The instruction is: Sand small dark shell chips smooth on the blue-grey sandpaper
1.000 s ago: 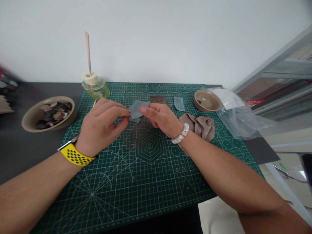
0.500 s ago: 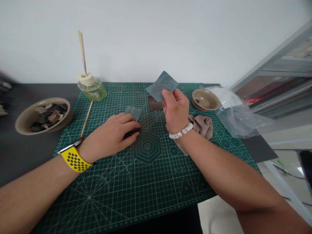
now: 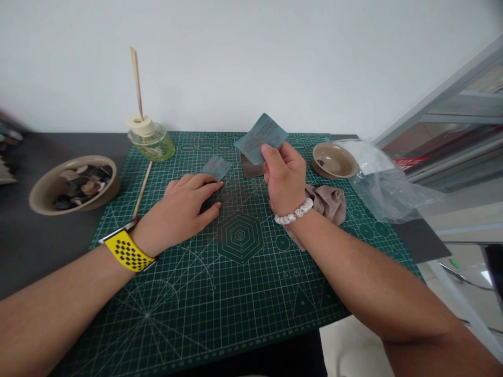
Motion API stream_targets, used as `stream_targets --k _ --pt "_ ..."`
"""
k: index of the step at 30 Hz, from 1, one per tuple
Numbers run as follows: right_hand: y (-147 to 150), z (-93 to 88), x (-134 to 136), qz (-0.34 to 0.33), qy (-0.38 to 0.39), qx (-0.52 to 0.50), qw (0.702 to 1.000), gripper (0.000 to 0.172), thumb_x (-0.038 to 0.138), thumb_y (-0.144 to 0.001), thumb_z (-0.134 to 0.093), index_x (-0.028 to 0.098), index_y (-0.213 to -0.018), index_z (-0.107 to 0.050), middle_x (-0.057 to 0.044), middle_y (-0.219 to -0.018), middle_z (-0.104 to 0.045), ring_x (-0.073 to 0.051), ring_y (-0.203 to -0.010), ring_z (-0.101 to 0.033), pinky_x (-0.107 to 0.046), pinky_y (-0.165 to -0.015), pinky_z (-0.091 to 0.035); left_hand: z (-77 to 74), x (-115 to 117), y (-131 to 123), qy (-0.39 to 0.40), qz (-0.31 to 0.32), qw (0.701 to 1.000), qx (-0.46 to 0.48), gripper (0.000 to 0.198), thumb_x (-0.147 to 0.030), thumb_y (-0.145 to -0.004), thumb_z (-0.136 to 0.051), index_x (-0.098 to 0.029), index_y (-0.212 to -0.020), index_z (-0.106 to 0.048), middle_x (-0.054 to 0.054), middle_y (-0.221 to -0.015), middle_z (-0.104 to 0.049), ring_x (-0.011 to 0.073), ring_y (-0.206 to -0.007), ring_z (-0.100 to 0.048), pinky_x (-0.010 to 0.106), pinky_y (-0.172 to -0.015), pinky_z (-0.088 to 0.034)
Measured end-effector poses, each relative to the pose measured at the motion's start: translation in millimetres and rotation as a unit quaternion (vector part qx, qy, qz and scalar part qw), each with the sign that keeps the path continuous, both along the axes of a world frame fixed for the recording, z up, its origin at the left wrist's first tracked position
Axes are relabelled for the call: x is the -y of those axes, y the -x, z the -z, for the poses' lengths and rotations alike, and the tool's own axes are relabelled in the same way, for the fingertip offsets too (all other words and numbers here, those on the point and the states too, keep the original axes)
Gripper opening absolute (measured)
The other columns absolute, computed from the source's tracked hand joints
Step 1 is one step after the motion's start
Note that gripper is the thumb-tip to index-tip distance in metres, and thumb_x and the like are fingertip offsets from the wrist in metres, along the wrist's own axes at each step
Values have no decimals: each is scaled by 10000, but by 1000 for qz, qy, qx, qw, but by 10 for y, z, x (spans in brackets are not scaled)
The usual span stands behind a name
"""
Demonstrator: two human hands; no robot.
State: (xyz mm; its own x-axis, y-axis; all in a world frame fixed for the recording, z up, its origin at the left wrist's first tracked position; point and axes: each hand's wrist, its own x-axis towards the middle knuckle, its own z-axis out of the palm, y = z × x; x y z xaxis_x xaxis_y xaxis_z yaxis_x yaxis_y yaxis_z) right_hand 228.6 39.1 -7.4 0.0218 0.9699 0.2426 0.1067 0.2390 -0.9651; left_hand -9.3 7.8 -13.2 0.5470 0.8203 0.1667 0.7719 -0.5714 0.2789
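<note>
My right hand [image 3: 283, 175] pinches a square blue-grey piece of sandpaper [image 3: 261, 135] between thumb and fingers, its printed side towards me, raised above the green cutting mat [image 3: 188, 293]. Low over the mat, my left hand [image 3: 188, 201] has its thumb and index finger apart, with nothing visible between them. Its fingertips are at the near edge of a smaller blue-grey piece of sandpaper [image 3: 217, 167]. A dark brown square piece [image 3: 251, 168] lies partly behind the raised sandpaper. Below my right wrist is a crumpled brown cloth [image 3: 328, 201], partly covered by the arm.
On the left stands a bowl [image 3: 39, 201] of dark and brown pieces, beside a reed diffuser bottle [image 3: 153, 141] and a loose stick [image 3: 142, 189]. A smaller bowl [image 3: 343, 163] with a small dark piece and a clear plastic bag [image 3: 387, 191] are at the right.
My left fingers have spread, and the black piece seen between them earlier no longer shows. The smaller sandpaper has shifted up slightly. My right hand still holds its sheet.
</note>
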Motion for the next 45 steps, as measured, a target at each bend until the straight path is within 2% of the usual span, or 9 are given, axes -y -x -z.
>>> stream_targets --k 2,5,12,17,22,27,32,37,45 --pt "40 -14 33 18 -17 -14 1000 507 751 -979 -673 283 -847 -529 27 -746 -510 -162 -709 -474 -321 -641 -380 -12 -25 20 6 -3 1000 17 528 -488 -1070 -507 -193 -1430 -757 214 -1470 -747 461 -1345 -692 705 -1111 -554" --pt "82 -20 74 -65 -30 24 997 578 800 -922 -731 273 -777 -544 36 -717 -505 -157 -699 -455 -330 -667 -394 -64 -61 83 30 -21 996 79 418 -414 -1023 -562 -204 -1339 -737 174 -1362 -790 415 -1303 -723 664 -1142 -562" --pt "73 -26 145 -211 -62 165 961 461 600 -1003 -717 257 -741 -554 55 -664 -533 -139 -647 -474 -321 -668 -353 -162 -48 139 154 -3 927 343 273 -340 -962 -691 -285 -1224 -639 39 -1055 -793 239 -933 -770 370 -783 -635" --pt "56 -26 130 -251 -89 216 939 329 518 -1043 -686 239 -873 -718 54 -692 -609 -133 -652 -529 -297 -668 -348 -177 18 95 122 -17 950 286 93 -321 -933 -738 -263 -973 -678 -15 -835 -721 185 -713 -662 329 -642 -540" --pt "32 -16 89 -261 -117 245 926 171 315 -1008 -710 226 -1065 -844 1 -876 -786 -154 -739 -649 -293 -734 -417 -215 25 117 39 54 956 287 66 -301 -934 -776 -262 -928 -723 2 -858 -732 186 -750 -678 360 -694 -560" --pt "38 -18 97 -241 -104 248 932 203 233 -963 -666 238 -1085 -827 25 -856 -764 -152 -720 -632 -302 -755 -445 -281 26 140 -34 74 975 205 119 -172 -917 -672 -271 -896 -735 43 -956 -746 226 -899 -684 398 -826 -584" --pt "23 -57 116 -159 -106 224 956 193 202 -868 -630 260 -1052 -632 60 -738 -562 -177 -682 -526 -343 -727 -428 -275 -1 134 7 134 986 101 233 -93 -876 -591 -243 -930 -761 64 -979 -726 251 -936 -682 387 -836 -550" --pt "46 -16 113 -179 -120 204 955 281 110 -810 -528 316 -936 -385 21 -863 -533 -199 -773 -510 -368 -773 -455 -263 12 97 58 169 982 57 191 -153 -886 -654 -236 -999 -783 77 -1088 -740 273 -997 -700 413 -897 -549" --pt "102 50 103 -207 -119 233 943 163 151 -826 -590 246 -958 -605 -44 -1023 -626 -211 -901 -585 -399 -871 -533 -349 64 93 88 182 979 32 234 -177 -781 -614 -243 -981 -715 73 -1060 -735 293 -988 -669 477 -901 -549"
